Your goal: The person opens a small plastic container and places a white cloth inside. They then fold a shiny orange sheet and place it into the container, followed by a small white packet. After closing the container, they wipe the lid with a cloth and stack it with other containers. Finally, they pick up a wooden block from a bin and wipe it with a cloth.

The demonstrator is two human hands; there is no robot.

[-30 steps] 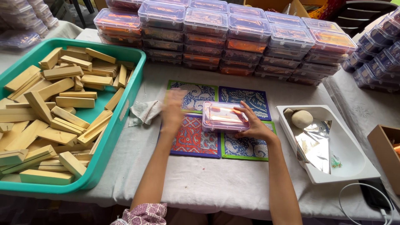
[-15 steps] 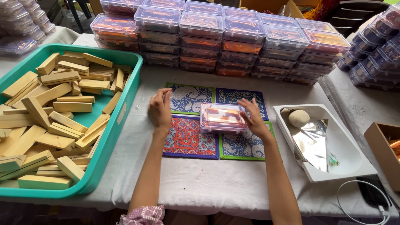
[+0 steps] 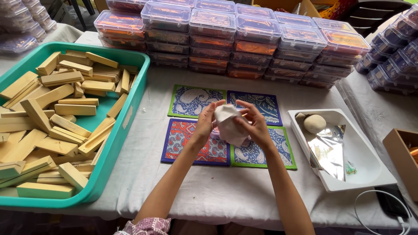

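Hands — both grips closed on white cloth | clear lidded boxes stacked behind

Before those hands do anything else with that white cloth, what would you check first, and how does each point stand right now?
1. Both hands on the white cloth: ok; the left hand and right hand pinch it from either side.
2. Cloth lifted off the patterned mats: ok.
3. Small clear box under the cloth: cannot tell; almost all of it is hidden.
4. White tray within reach on the right: ok; it holds a pale ball and foil.
5. Green bin of wooden blocks apart from the hands: ok.
6. Stacked clear boxes behind stand even: ok.
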